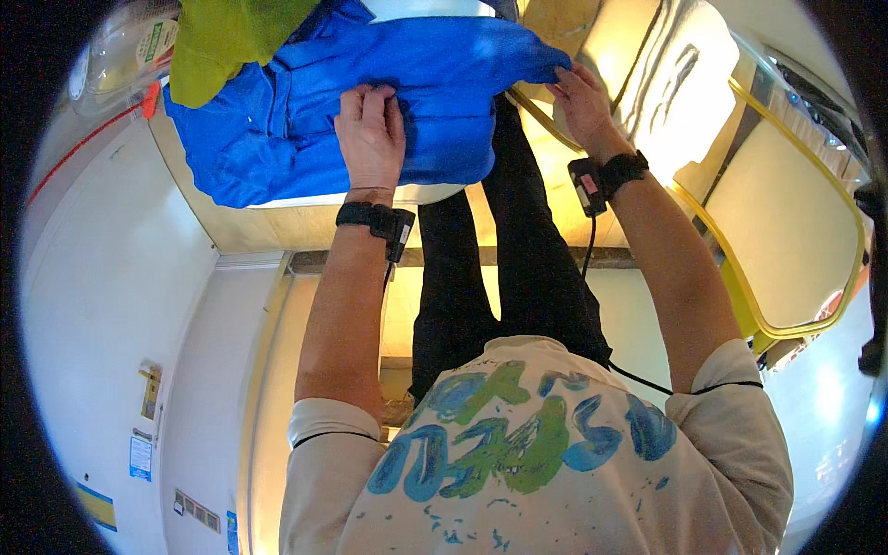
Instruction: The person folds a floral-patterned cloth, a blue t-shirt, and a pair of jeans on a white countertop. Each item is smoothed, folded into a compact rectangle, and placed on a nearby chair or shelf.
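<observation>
A blue cloth garment lies spread over a white-edged surface in front of me. My left hand is on the middle of it, fingers curled and gathered on a fold of the fabric; the fingertips are partly hidden. At the garment's right end my right hand pinches a narrow corner between thumb and fingers, drawing it out to the side. Folds and a seam run across the garment's left part.
A yellow-green cloth overlaps the garment's upper left. Beyond it stands a clear plastic container. A pale cloth and a yellow-rimmed panel are at the right. A white door is at the left.
</observation>
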A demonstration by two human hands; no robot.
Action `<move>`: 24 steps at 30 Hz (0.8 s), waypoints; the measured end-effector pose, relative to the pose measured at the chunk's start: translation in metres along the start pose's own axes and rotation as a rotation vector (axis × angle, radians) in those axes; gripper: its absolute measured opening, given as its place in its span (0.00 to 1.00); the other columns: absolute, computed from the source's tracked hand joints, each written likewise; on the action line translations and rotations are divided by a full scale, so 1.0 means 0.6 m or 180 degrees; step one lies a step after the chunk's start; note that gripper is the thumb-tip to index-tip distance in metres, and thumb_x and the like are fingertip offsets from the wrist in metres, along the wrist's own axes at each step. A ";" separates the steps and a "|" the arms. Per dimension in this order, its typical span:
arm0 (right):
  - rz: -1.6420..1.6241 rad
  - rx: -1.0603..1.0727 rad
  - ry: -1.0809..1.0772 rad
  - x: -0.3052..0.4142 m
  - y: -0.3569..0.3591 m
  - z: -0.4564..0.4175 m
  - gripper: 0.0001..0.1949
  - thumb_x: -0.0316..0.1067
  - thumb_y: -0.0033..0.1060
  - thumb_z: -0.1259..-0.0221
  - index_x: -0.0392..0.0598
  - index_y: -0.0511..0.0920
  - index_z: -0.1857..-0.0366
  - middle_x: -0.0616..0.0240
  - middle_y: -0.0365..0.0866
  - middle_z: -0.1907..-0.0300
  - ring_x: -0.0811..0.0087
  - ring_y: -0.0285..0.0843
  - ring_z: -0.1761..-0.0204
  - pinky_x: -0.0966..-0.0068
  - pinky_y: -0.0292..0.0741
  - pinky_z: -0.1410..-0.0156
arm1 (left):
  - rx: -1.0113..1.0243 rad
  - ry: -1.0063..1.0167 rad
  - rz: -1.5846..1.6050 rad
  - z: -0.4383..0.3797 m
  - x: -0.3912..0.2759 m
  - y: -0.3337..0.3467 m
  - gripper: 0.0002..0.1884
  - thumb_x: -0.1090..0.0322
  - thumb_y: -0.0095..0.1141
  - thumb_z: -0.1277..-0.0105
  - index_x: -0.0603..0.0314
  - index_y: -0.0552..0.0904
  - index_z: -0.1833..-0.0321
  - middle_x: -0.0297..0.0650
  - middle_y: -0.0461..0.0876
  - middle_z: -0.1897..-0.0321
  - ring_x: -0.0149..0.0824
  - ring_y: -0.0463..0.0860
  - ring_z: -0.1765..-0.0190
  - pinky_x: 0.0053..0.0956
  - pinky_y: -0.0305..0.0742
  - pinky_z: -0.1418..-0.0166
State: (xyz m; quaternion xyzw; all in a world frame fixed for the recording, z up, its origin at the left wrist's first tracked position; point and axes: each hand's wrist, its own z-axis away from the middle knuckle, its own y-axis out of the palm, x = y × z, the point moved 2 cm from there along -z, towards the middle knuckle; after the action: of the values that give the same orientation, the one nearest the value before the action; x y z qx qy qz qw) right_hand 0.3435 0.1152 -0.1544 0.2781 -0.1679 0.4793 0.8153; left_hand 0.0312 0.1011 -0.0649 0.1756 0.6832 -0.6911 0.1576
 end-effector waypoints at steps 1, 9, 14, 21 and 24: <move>0.0619 -0.0090 -0.0034 -0.012 -0.018 -0.010 0.15 0.32 0.64 0.28 0.42 0.78 0.42 0.62 0.84 0.49 0.69 0.81 0.44 0.72 0.78 0.36 | -0.0043 -0.0024 0.0072 -0.001 -0.003 -0.002 0.14 0.72 0.64 0.37 0.56 0.83 0.48 0.48 0.79 0.50 0.52 0.79 0.46 0.44 0.76 0.44; 0.3009 0.0563 -0.1405 -0.081 0.036 0.060 0.15 0.27 0.67 0.41 0.43 0.79 0.49 0.56 0.84 0.54 0.61 0.86 0.51 0.66 0.82 0.47 | 0.0202 0.0052 -0.0282 0.082 0.064 -0.045 0.19 0.77 0.56 0.37 0.59 0.80 0.41 0.50 0.78 0.43 0.54 0.79 0.45 0.44 0.74 0.43; 0.3463 0.0608 -0.1739 -0.071 0.105 0.095 0.16 0.22 0.65 0.50 0.45 0.77 0.56 0.53 0.79 0.58 0.49 0.82 0.52 0.58 0.79 0.44 | 0.0240 -0.0194 -0.0233 0.075 0.117 -0.077 0.17 0.75 0.55 0.31 0.58 0.79 0.39 0.53 0.77 0.42 0.60 0.80 0.45 0.46 0.80 0.43; 0.4567 0.1492 -0.1793 -0.023 0.101 0.129 0.09 0.28 0.68 0.51 0.46 0.80 0.64 0.53 0.82 0.58 0.47 0.78 0.48 0.54 0.76 0.41 | 0.0274 -0.0240 -0.0204 0.049 0.169 -0.092 0.07 0.72 0.53 0.27 0.58 0.79 0.49 0.51 0.79 0.47 0.59 0.83 0.52 0.47 0.82 0.55; 0.4308 0.1490 -0.2213 0.004 0.101 0.145 0.11 0.29 0.69 0.50 0.43 0.80 0.62 0.53 0.82 0.55 0.47 0.77 0.47 0.55 0.75 0.37 | -0.0057 -0.0230 -0.0005 0.037 0.153 -0.102 0.07 0.74 0.56 0.29 0.61 0.78 0.51 0.51 0.79 0.49 0.59 0.82 0.50 0.46 0.80 0.51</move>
State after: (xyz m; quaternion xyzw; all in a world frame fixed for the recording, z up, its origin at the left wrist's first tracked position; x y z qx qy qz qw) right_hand 0.2912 0.0870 -0.0669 0.4135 -0.4401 0.7791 0.1684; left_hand -0.0787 0.0819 -0.0526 0.1486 0.6834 -0.6909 0.1832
